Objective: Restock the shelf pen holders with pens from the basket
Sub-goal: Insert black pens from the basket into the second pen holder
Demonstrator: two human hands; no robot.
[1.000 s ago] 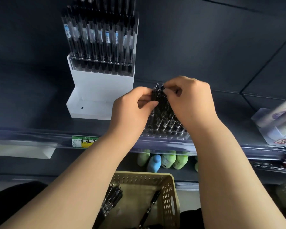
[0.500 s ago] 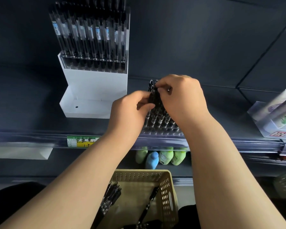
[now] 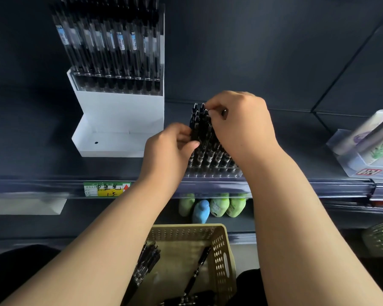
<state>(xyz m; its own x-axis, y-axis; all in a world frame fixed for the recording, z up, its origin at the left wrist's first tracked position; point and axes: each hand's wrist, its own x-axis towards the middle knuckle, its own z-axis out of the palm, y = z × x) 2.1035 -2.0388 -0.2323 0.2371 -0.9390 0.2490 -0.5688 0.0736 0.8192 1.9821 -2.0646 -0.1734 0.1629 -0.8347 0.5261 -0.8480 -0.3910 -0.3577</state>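
Gripping the black pens [image 3: 205,140], head view: left hand [image 3: 168,151] curled round the bunch, right hand [image 3: 241,127] pinching the tops, probably one pen. The bunch stands in a clear holder [image 3: 212,172] at the shelf [image 3: 42,168] front edge. The basket [image 3: 221,250] below holds spare pens [image 3: 146,261].

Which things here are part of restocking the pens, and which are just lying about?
In the job: left hand, right hand, black pens they grip, clear holder, white holder, basket, loose pens inside.
Lying about: bottles below, price label, packs at right.
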